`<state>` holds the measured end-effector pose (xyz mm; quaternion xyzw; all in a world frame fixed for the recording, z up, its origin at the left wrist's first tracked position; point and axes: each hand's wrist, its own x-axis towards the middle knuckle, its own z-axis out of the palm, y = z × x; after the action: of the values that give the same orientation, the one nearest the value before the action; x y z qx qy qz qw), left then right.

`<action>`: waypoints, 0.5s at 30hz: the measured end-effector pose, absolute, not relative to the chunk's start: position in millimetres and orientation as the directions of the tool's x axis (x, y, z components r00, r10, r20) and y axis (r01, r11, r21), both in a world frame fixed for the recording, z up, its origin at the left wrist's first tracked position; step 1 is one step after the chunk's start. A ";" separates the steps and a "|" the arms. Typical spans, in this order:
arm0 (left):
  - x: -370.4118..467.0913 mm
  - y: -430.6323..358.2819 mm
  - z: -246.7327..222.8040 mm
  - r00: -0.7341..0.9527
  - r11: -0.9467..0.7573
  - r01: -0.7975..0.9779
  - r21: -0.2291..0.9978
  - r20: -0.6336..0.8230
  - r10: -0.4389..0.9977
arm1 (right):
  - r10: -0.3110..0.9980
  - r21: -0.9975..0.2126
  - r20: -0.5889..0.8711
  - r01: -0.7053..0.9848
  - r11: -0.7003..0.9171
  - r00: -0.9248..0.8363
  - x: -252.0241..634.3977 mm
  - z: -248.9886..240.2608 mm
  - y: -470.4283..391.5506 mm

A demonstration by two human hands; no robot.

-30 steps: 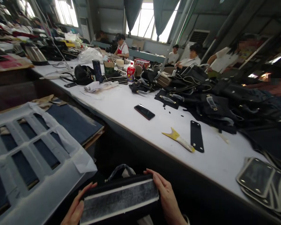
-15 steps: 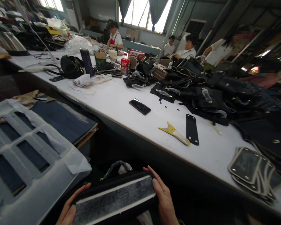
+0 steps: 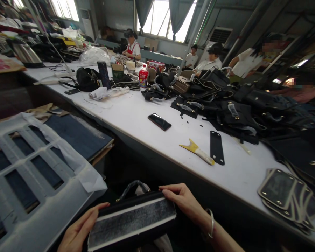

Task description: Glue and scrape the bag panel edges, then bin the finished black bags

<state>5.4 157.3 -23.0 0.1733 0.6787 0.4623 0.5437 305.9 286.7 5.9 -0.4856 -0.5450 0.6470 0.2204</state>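
A black bag (image 3: 133,222) is held low in front of me, below the table's edge. Its facing side carries a dark grey panel with white strips along its long edges, and a plastic-wrapped handle rises behind it. My left hand (image 3: 81,227) grips the bag's left end, fingers over the top edge. At the upper right corner, my right hand (image 3: 182,197) pinches the bag between thumb and fingers; a bracelet circles that wrist.
On the white table (image 3: 136,119) lie a phone (image 3: 159,121), a yellow tool (image 3: 196,151), a black strip (image 3: 216,147) and stacked framed pieces (image 3: 280,192). Black bags (image 3: 233,112) pile up behind. A grey tray (image 3: 68,189) stands left. Several people are farther back.
My right hand has shifted from the bag's right end to its upper right corner, bringing the wrist and bracelet into view. The view has shifted slightly.
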 end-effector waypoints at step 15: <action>20.6 158.4 -1.3 -0.263 0.469 -0.447 0.762 -0.612 0.746 | 0.753 -0.926 -0.376 0.249 -0.284 -0.540 307.8 8.8 290.4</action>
<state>20.6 158.4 -1.3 0.1212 0.6167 0.5010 0.5949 307.8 290.4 8.8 -0.4412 -0.5681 0.6687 0.1883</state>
